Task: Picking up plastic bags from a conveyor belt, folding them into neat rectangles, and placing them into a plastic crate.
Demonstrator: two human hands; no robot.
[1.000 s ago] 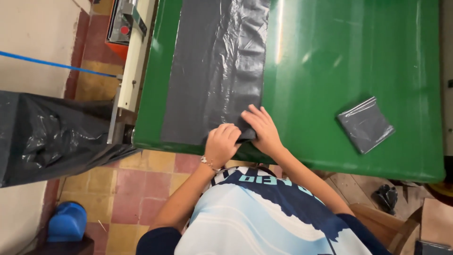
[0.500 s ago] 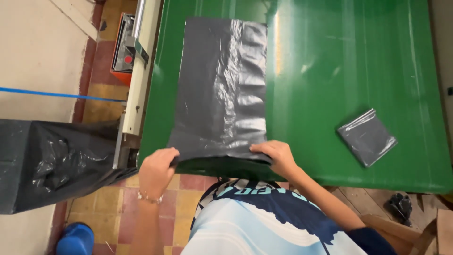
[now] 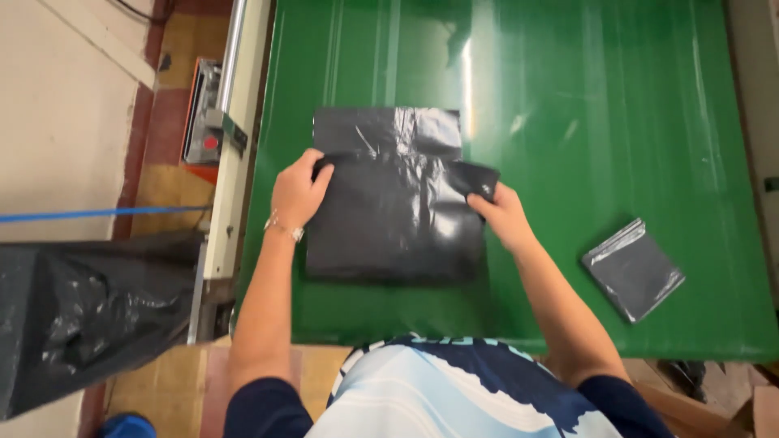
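A person in a blue-and-white patterned shirt leans over a green table [image 3: 568,122], both hands at work on a black plastic bag [image 3: 393,219] (glossy, creased, catching the overhead light). The bag lies flat near the table's front edge, its lower part doubled over into a rough square. The left hand [image 3: 299,191] pinches the bag's left edge; the right hand [image 3: 503,215] grips a bunched fold at its right edge. A small folded grey bag [image 3: 633,269] sits well apart to the right. Beyond the table's left edge stands a machine with a red button [image 3: 209,122].
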